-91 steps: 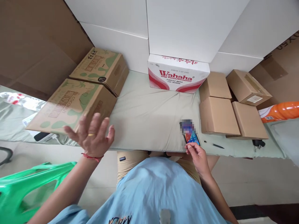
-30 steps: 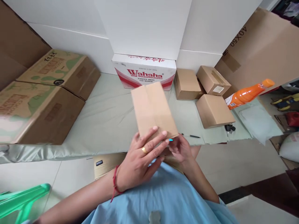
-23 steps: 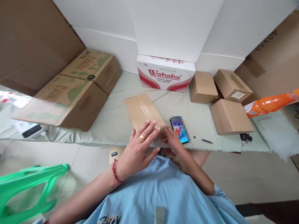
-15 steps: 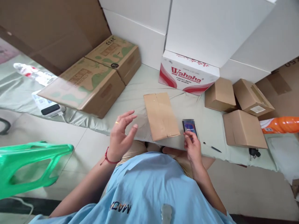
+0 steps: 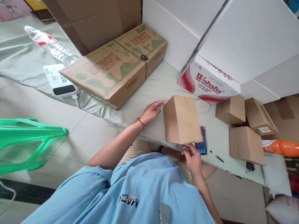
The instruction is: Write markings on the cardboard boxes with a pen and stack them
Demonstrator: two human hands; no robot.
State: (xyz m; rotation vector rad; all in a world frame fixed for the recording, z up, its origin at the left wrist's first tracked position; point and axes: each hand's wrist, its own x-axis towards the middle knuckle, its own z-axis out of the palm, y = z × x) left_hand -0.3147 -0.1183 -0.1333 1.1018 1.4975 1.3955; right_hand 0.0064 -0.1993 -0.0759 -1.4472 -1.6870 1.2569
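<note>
A plain brown cardboard box (image 5: 184, 119) stands on the cloth-covered table in front of me, with its top and left side showing. My left hand (image 5: 153, 112) is beside the box's left face, fingers stretched out toward its far left edge; whether the fingertips touch it I cannot tell. At the near bottom edge of the box is my right hand (image 5: 191, 157), thumb and fingertips pinched together. What they hold, if anything, is too small to make out. A phone (image 5: 201, 146) with a lit screen lies just right of the box, partly hidden by it.
Three small brown boxes (image 5: 247, 144) stand at the right, near an orange bottle (image 5: 280, 147), keys (image 5: 249, 167) and a pen (image 5: 220, 159). Behind sits a Wahaha carton (image 5: 210, 81). Two coconut cartons (image 5: 105, 70) and a white device (image 5: 62, 88) are left. A green stool (image 5: 30, 140) is on the floor.
The view has swung left. My left hand has reached forward to the box's left side, and my right hand has come from beside the phone to the box's near edge. The box's left face now shows.
</note>
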